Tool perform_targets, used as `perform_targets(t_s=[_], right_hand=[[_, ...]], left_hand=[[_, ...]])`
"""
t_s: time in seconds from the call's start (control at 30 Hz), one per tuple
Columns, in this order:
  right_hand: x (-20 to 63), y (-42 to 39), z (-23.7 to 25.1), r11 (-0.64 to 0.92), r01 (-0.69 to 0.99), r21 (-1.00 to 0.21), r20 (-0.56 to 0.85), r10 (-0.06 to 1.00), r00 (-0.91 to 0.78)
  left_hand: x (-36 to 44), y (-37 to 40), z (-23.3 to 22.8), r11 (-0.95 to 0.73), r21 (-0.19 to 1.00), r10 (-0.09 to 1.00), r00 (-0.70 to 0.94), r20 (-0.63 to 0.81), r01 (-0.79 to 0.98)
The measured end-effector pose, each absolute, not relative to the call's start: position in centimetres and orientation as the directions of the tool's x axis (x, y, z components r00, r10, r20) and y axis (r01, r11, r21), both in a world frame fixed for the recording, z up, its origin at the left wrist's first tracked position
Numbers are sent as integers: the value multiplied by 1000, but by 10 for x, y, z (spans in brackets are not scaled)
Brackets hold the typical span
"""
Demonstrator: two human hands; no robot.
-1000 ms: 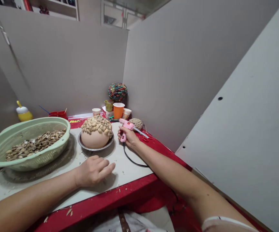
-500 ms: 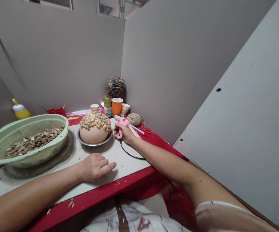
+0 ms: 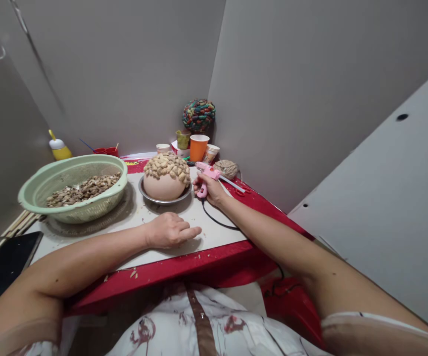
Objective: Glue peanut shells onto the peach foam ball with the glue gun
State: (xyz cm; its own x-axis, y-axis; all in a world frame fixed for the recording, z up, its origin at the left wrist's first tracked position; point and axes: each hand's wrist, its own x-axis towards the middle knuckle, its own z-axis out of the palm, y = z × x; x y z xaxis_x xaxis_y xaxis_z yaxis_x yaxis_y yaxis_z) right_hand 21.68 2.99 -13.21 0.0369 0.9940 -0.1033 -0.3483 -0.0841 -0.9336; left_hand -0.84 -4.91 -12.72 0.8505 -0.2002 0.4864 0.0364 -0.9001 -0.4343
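My right hand (image 3: 214,192) is wrapped round the handle of a pink glue gun (image 3: 208,171), a glue stick (image 3: 232,183) jutting from its back and a black cord trailing below. The nozzle points left, towards a pale round ball (image 3: 164,187) in a shallow metal dish (image 3: 166,201). Peanut-like shells (image 3: 165,165) cover the ball's upper part; its lower part is bare. In front of the dish, my left hand (image 3: 169,230) rests near the table edge, fingers curled and index finger stretched to the right. Whatever lies under those fingers is hidden.
A green colander (image 3: 117,193) of brownish shell pieces stands left, near a dark flat panel (image 3: 8,262) and wooden sticks. Behind are an orange cup (image 3: 199,148), a twine ball (image 3: 226,169) and a multicoloured ball (image 3: 199,114). Grey partitions enclose the table; shell scraps lie along its red edge.
The camera view has turned left and tilted down, shifting the table and hands in the picture. Both hands keep nearly the same pose, the glue gun still in my right hand.
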Motion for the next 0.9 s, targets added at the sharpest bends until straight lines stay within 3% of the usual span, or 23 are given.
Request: perform_targets(t_s=[0.63, 0.9], right_hand=[[222, 30, -126, -57, -429, -901, -80, 996, 36], [219, 28, -118, -16, -366, -930, -45, 996, 71]], left_hand=[[-5, -53, -126, -919, -395, -221, 843, 491, -11], [-10, -57, -115, -943, -329, -217, 833, 509, -45]])
